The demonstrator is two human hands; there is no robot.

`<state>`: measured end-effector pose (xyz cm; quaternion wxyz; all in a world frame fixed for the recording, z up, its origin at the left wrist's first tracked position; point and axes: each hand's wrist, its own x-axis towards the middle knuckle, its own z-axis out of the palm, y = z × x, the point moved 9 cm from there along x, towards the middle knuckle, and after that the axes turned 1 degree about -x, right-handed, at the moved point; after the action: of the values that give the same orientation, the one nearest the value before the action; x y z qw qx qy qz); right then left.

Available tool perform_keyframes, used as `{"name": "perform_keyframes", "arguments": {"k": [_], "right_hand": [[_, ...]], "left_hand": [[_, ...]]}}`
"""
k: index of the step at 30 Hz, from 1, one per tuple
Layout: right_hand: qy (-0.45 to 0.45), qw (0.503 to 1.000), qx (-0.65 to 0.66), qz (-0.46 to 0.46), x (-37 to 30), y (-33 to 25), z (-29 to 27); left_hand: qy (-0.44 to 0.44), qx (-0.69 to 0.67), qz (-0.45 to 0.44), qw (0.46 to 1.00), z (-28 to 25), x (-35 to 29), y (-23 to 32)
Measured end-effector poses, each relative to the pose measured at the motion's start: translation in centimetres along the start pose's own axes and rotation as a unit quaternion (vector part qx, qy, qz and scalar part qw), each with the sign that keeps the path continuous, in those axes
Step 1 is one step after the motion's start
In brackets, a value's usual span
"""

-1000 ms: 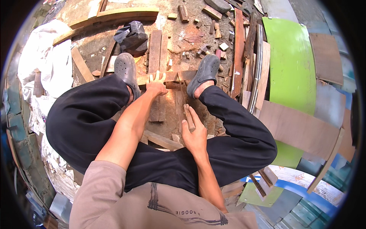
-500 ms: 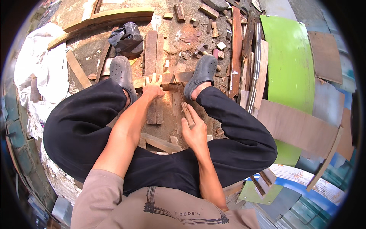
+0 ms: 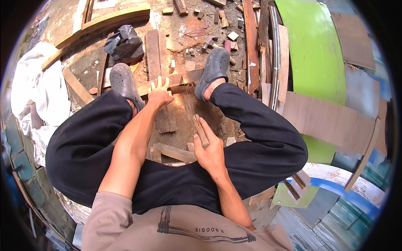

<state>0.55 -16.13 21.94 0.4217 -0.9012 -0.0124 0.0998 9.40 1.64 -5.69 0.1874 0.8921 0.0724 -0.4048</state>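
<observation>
A wooden plank (image 3: pixel 192 76) lies crosswise between my two grey clogs, its right end against or under the right one. My left hand (image 3: pixel 159 93) holds it down, fingers spread over the top and the thumb at the near edge. My right hand (image 3: pixel 210 154) is closed round the wooden handle (image 3: pixel 201 133) of a hand saw. The saw's thin blade (image 3: pixel 189 96) runs from the handle up to the plank and meets it right of my left hand. Where the blade enters the wood is too small to make out clearly.
Two long boards (image 3: pixel 153 54) lie beneath the plank. Beyond are a black plastic bag (image 3: pixel 124 44), a curved timber (image 3: pixel 113 21) and scattered offcuts. White cloth (image 3: pixel 35 88) lies left. Long strips (image 3: pixel 252 50) and a green panel (image 3: pixel 314 50) are on the right. A wood piece (image 3: pixel 173 152) lies near my lap.
The whole view has shifted slightly, moving the scene up and left. My right hand and the saw handle sit a little nearer to me relative to the plank. My left hand stays on the plank.
</observation>
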Motion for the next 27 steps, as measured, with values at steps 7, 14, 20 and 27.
{"name": "perform_keyframes", "arguments": {"k": [7, 14, 20, 27], "right_hand": [[-0.037, 0.991, 0.02, 0.125, 5.8, 2.8, 3.7], [-0.011, 0.996, 0.011, 0.083, 2.9, 0.3, -0.3], [-0.066, 0.988, 0.001, 0.14, 4.2, 1.3, 1.8], [-0.053, 0.988, 0.008, 0.142, 6.9, 1.9, 3.5]], "left_hand": [[-0.066, -0.024, -0.006, 0.998, 2.0, 2.2, -1.0], [-0.135, -0.007, -0.011, 0.991, 3.2, 4.0, -0.2], [-0.143, 0.009, -0.018, 0.99, 3.4, 3.9, -1.1], [-0.17, 0.007, -0.029, 0.985, 3.8, 4.7, -2.1]]}}
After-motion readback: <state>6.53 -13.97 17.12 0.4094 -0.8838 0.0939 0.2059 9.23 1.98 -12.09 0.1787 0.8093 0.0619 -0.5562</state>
